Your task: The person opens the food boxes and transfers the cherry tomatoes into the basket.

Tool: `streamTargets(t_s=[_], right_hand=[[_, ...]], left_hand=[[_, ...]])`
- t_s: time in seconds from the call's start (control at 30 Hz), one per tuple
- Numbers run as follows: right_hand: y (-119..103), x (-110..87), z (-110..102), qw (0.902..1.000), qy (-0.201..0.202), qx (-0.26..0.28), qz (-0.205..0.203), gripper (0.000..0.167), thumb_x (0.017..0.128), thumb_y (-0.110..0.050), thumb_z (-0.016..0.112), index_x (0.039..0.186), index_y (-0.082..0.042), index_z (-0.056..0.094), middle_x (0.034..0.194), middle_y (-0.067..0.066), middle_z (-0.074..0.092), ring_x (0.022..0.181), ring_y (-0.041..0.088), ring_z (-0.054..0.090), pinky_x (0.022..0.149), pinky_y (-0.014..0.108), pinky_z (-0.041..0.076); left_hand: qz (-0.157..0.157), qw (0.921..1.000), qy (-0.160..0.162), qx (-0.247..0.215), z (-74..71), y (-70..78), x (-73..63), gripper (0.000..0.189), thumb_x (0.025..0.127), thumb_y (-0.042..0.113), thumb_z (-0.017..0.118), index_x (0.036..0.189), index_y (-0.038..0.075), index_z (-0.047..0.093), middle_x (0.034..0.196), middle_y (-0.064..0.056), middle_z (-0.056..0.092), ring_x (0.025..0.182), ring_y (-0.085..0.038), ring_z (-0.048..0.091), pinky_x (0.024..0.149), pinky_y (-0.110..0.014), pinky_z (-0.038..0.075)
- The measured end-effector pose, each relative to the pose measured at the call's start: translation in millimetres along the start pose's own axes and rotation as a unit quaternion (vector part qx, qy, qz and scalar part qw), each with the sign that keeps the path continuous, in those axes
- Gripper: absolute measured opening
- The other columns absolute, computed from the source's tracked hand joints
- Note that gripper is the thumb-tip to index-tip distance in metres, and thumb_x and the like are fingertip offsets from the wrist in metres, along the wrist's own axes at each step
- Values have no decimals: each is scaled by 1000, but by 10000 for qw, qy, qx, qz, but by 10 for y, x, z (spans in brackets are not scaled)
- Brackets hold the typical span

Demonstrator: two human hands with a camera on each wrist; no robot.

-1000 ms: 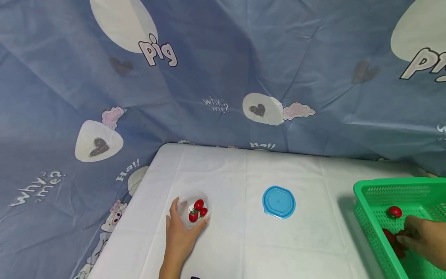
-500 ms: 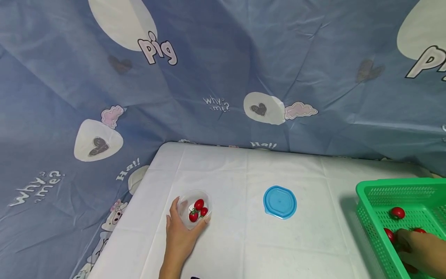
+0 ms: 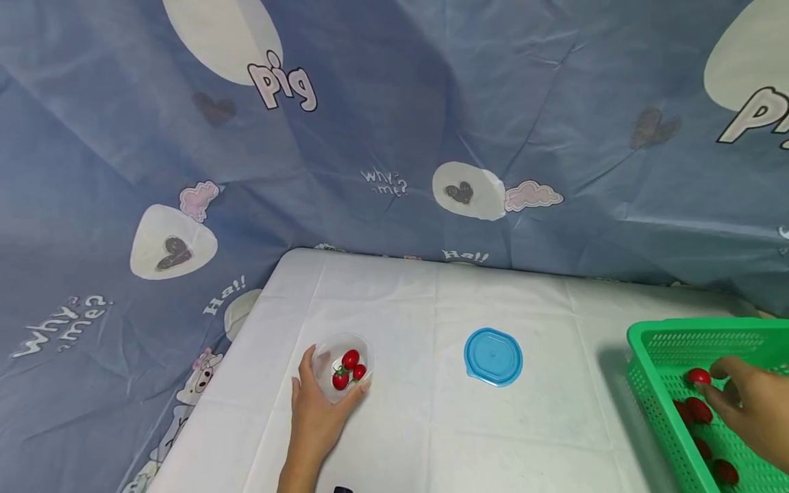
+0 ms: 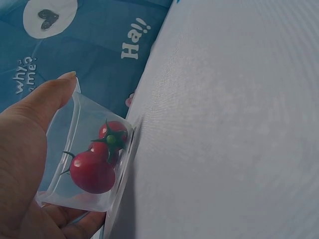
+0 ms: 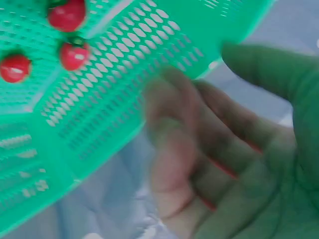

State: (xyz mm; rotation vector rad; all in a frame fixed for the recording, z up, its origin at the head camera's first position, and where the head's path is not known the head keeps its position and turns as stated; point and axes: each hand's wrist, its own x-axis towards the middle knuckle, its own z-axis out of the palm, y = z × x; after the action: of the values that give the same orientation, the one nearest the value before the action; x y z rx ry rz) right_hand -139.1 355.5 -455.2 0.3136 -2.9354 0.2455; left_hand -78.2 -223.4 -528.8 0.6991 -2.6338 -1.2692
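My left hand (image 3: 322, 416) grips a small clear plastic container (image 4: 89, 200) on the white table, thumb on one side and fingers round the other. Three small red tomatoes (image 4: 92, 172) with green stems lie inside it. At the far right, my right hand (image 3: 753, 404) reaches over a green mesh basket (image 3: 690, 327), thumb and forefinger apart right at a tomato (image 3: 698, 376). Its fingers (image 5: 172, 162) are loosely bent and blurred in the right wrist view, with nothing between them. Several more tomatoes (image 3: 725, 472) lie along the basket's left side.
A blue plastic lid (image 3: 493, 357) lies flat on the white tablecloth (image 3: 419, 424) between the container and the basket. Behind and to the left hangs a blue printed cloth (image 3: 370, 123). A small dark object (image 3: 342, 489) shows at the bottom edge.
My right hand has moved from the tomatoes at the basket's near left up toward the single one farther back, uncovering those below. The left hand and container stay in place.
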Motion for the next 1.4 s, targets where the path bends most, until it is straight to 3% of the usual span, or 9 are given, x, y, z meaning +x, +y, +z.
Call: streamTargets(t_s=[0.03, 0.1, 0.23, 0.6, 0.8, 0.9, 0.97, 1.03, 1.4], right_hand=[[-67, 31, -43, 9994, 327, 68, -102, 41, 107, -25, 63, 90, 11, 54, 58, -3, 47, 45, 10, 36, 45, 38, 32], [-264, 105, -215, 9979, 548, 296, -160, 19, 89, 7, 74, 93, 14, 57, 59, -1, 50, 45, 9, 37, 45, 35, 32], [-580, 172, -411, 9932, 1014, 335, -455, 15, 97, 0, 69, 96, 12, 62, 62, -1, 53, 48, 1, 31, 44, 29, 29], [-1246, 405, -630, 9869, 868, 400, -1301, 21, 91, -21, 80, 106, -12, 68, 82, -10, 65, 54, -3, 45, 45, 26, 38], [-1732, 615, -547, 9580, 1519, 750, -2315, 55, 108, -59, 41, 104, -13, 70, 80, -8, 66, 59, 7, 57, 44, 26, 42], [-1966, 691, -510, 9503, 1413, 896, -2625, 39, 106, -49, 57, 105, -12, 69, 83, -6, 67, 64, 7, 60, 46, 27, 45], [-2101, 724, -479, 9487, 1266, 936, -2743, 24, 97, -34, 74, 106, -12, 69, 86, -5, 68, 69, 8, 62, 49, 29, 49], [-2224, 754, -430, 9458, 1132, 967, -2887, 28, 85, -18, 84, 107, -11, 69, 90, -4, 70, 72, 10, 65, 52, 30, 52], [-2964, 1014, 28, 9214, 144, 798, -3802, 28, 91, -21, 83, 109, -10, 66, 86, -3, 63, 71, 13, 61, 58, 28, 53]], left_hand=[[4, 10000, -4, 10, -1, 2, 2, 121, 75, 56, 91, 165, 25, 17, 160, -20, 39, 151, -60, 14, 103, -81, 32], [21, 10000, 4, 4, -2, 7, 4, 121, 74, 56, 91, 165, 25, 17, 160, -20, 39, 151, -61, 14, 104, -81, 31], [2, 10000, -9, 7, -2, 6, 11, 121, 74, 55, 92, 165, 25, 17, 160, -19, 39, 150, -61, 14, 103, -81, 32], [-10, 10000, -25, 0, 3, 8, -15, 120, 75, 53, 92, 165, 24, 18, 159, -19, 40, 151, -59, 15, 106, -81, 29], [35, 10000, 18, 50, -5, 4, -13, 120, 75, 54, 91, 165, 24, 18, 159, -20, 40, 150, -60, 16, 104, -81, 30], [95, 9999, 47, 13, -6, -4, -3, 120, 75, 55, 92, 165, 24, 18, 159, -20, 41, 150, -60, 17, 105, -81, 28], [127, 9999, 63, -8, -3, -10, -3, 120, 74, 55, 92, 165, 24, 19, 159, -20, 42, 150, -60, 17, 106, -81, 27], [122, 9999, 46, 10, -4, -16, 0, 120, 74, 55, 92, 165, 23, 18, 159, -20, 42, 150, -60, 18, 107, -80, 26], [82, 9999, 29, 61, -4, -21, 27, 122, 75, 53, 92, 165, 23, 17, 159, -19, 41, 150, -58, 20, 111, -79, 23]])
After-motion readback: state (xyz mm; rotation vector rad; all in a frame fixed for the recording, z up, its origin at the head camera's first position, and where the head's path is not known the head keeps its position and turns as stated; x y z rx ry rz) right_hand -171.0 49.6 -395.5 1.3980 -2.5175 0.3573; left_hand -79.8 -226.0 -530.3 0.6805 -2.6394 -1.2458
